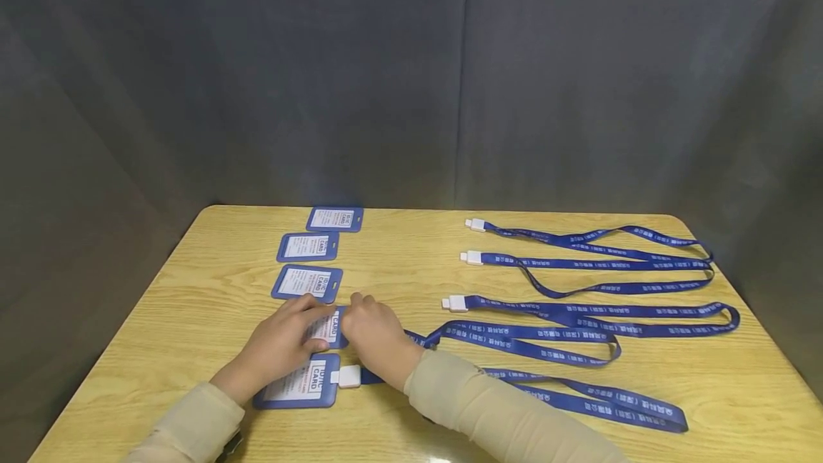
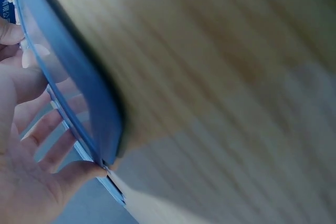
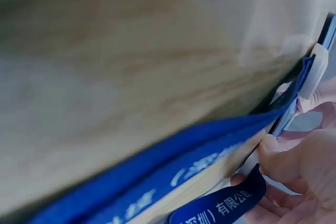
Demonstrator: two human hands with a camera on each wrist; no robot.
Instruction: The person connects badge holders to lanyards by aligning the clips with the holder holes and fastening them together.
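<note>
In the head view, the tabletop [image 1: 398, 252] is brightly lit, glare [image 1: 440, 459] is caught at bottom centre, the curtain [image 1: 289, 91] is left dim; wood grain [image 2: 220, 51] is blurred in both wrist views.

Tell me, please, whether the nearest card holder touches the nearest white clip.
Touching: in the head view, the narrow tip of the white clip lies over the right edge of the card holder.
</note>
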